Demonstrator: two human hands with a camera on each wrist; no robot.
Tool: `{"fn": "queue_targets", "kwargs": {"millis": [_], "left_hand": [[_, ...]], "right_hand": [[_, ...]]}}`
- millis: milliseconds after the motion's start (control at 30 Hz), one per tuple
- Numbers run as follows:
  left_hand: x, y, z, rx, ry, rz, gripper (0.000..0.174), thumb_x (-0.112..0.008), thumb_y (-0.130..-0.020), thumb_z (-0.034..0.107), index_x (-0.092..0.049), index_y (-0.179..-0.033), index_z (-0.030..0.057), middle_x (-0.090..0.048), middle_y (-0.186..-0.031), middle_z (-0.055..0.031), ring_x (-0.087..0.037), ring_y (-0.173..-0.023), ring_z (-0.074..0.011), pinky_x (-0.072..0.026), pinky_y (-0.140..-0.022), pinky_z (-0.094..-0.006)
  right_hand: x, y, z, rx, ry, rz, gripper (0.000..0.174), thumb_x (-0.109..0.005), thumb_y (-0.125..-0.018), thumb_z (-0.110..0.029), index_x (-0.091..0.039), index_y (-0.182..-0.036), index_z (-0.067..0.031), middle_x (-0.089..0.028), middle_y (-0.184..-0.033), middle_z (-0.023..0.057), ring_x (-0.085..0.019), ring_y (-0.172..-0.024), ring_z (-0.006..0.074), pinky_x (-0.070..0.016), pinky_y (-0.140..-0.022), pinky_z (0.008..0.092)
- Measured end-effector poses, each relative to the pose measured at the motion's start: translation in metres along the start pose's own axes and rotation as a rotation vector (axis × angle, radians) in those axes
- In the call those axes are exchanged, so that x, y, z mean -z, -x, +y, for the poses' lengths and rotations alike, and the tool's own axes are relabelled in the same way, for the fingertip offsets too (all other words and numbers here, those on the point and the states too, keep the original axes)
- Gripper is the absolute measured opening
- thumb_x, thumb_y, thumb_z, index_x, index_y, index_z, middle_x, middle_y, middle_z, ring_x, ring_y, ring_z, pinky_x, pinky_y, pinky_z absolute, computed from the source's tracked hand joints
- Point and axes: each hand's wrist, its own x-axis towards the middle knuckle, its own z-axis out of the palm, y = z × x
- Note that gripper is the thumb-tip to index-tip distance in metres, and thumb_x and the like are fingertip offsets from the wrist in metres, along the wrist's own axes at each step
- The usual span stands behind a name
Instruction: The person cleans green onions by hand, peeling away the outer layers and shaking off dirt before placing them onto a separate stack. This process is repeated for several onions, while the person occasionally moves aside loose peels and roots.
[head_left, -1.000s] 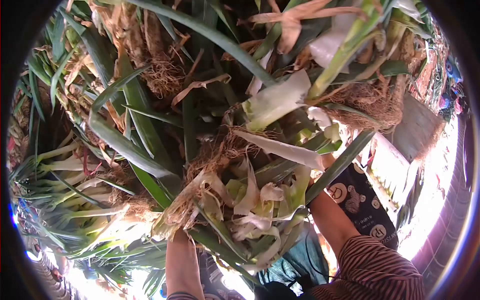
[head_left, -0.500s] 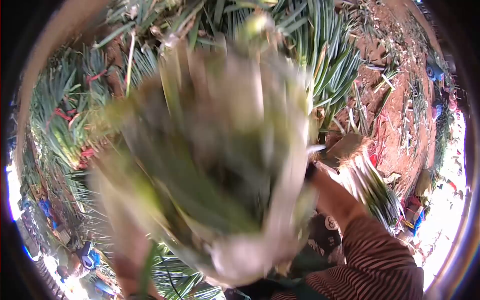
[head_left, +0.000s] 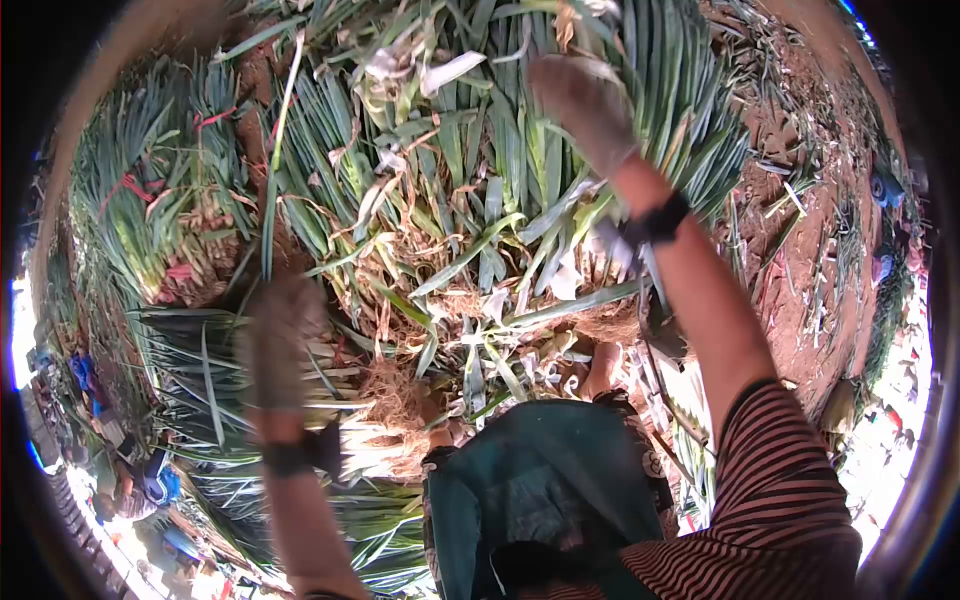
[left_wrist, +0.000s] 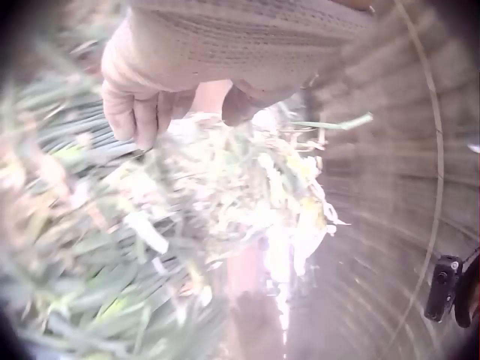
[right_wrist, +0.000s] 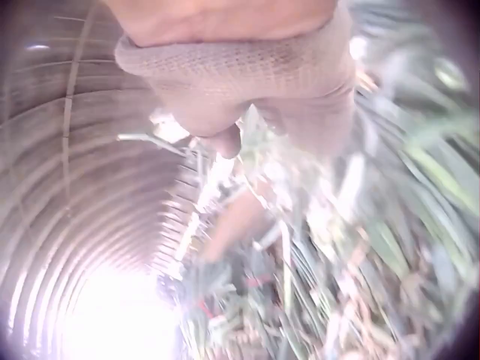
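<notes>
Right hand (head_left: 585, 112) moved forward over green leaves (head_left: 672, 85) | left hand (head_left: 288, 335) (blurred) well apart | both seemingly relaxed

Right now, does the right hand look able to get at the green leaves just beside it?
Probably yes: in the head view, the right hand appears right beside the green leaves, and nothing plainly stands between them. Whether it already touches them, I cannot tell.

Stalks (head_left: 670, 110) lie at 12 o'clock from your lap (head_left: 550, 475), your right hand (head_left: 585, 110) over them; your left hand (head_left: 285, 345) hangs at 10 o'clock, with tied bundles (head_left: 140, 200) beyond it. Another heap (head_left: 215, 375) lies at 9 o'clock, roots (head_left: 392, 395) toward you, soil (head_left: 775, 240) at 1 o'clock.
</notes>
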Motion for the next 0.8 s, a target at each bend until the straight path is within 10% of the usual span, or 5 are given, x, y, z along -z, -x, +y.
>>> {"fn": "queue_targets", "kwargs": {"millis": [67, 167, 433, 500, 800], "left_hand": [[-0.056, 0.029, -0.116, 0.412, 0.478, 0.124, 0.030, -0.060, -0.093, 0.027, -0.059, -0.112, 0.0033, -0.063, -0.090, -0.0046, -0.062, -0.079, -0.0145, -0.0527, -0.070, -0.0265], [-0.110, 0.097, -0.227, 0.747, 0.700, -0.051, 0.025, -0.054, -0.096, 0.021, -0.061, -0.110, 0.0012, -0.067, -0.099, -0.0098, -0.065, -0.094, -0.0206, -0.0526, -0.085, -0.0333], [-0.148, 0.165, -0.329, 0.864, 0.848, -0.068, 0.022, -0.053, -0.098, 0.014, -0.059, -0.113, -0.0009, -0.067, -0.100, -0.0100, -0.065, -0.094, -0.0205, -0.0531, -0.087, -0.0337], [-0.138, 0.168, -0.347, 0.843, 0.789, -0.057, 0.021, -0.053, -0.098, 0.013, -0.059, -0.112, -0.0010, -0.066, -0.102, -0.0099, -0.065, -0.094, -0.0191, -0.0530, -0.087, -0.0325], [-0.105, 0.177, -0.409, 0.757, 0.640, -0.114, 0.021, -0.057, -0.095, 0.014, -0.060, -0.110, -0.0008, -0.065, -0.094, -0.0051, -0.063, -0.084, -0.0130, -0.0495, -0.078, -0.0249]], "right_hand": [[-0.073, 0.061, 0.080, -0.301, -0.202, -0.174, 0.042, -0.065, -0.089, -0.023, -0.053, -0.124, -0.0030, -0.058, -0.127, 0.0161, -0.056, -0.116, 0.0257, -0.0451, -0.098, 0.0337], [-0.170, 0.137, 0.149, -0.528, -0.259, -0.296, 0.061, -0.072, -0.086, -0.029, -0.047, -0.130, 0.0062, -0.060, -0.122, 0.0222, -0.059, -0.110, 0.0284, -0.0474, -0.094, 0.0366], [-0.351, 0.138, 0.192, -0.942, 0.297, -0.284, 0.113, -0.082, -0.062, -0.052, -0.025, -0.139, 0.0088, -0.053, -0.124, 0.0331, -0.057, -0.112, 0.0404, -0.0463, -0.097, 0.0410], [-0.396, 0.152, 0.193, -0.856, 0.612, 0.055, 0.115, -0.083, -0.061, -0.047, -0.020, -0.140, 0.0075, -0.051, -0.127, 0.0328, -0.056, -0.113, 0.0413, -0.0462, -0.098, 0.0409], [-0.306, 0.205, 0.210, -0.701, 0.766, -0.137, 0.086, -0.074, -0.071, -0.031, -0.030, -0.140, -0.0032, -0.052, -0.128, 0.0231, -0.056, -0.112, 0.0380, -0.0460, -0.095, 0.0422]]}}
